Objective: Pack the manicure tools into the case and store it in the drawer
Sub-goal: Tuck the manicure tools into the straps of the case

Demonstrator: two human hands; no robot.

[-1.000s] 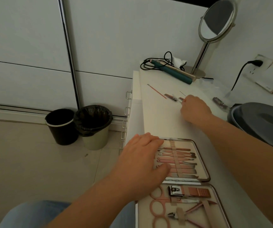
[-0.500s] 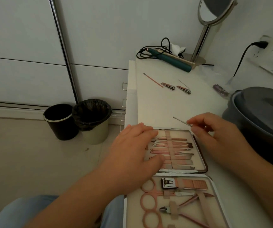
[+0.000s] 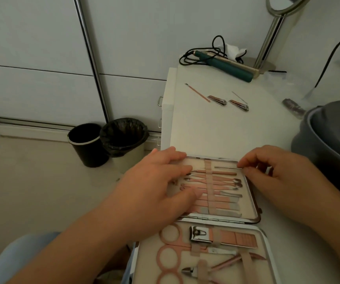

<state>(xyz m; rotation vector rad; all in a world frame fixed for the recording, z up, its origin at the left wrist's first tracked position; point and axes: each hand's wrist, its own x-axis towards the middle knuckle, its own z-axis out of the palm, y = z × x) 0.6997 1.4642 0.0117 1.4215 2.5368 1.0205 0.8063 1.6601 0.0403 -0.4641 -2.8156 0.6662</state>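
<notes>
**Thin tool at the case's top slot**

The open manicure case (image 3: 253, 203) lies on the white table (image 3: 216, 128). The right hand (image 3: 275, 171) pinches a thin metal tool (image 3: 226, 167) across the upper panel's top row. The left hand (image 3: 154, 187) rests flat, fingers straight, on that panel. Two nail clippers (image 3: 218, 100) lie well beyond.

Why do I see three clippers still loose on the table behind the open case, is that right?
Not quite: the head view shows two clippers loose on the table behind the open case, not three. A pink stick and a thin pin lie beside them.
</notes>
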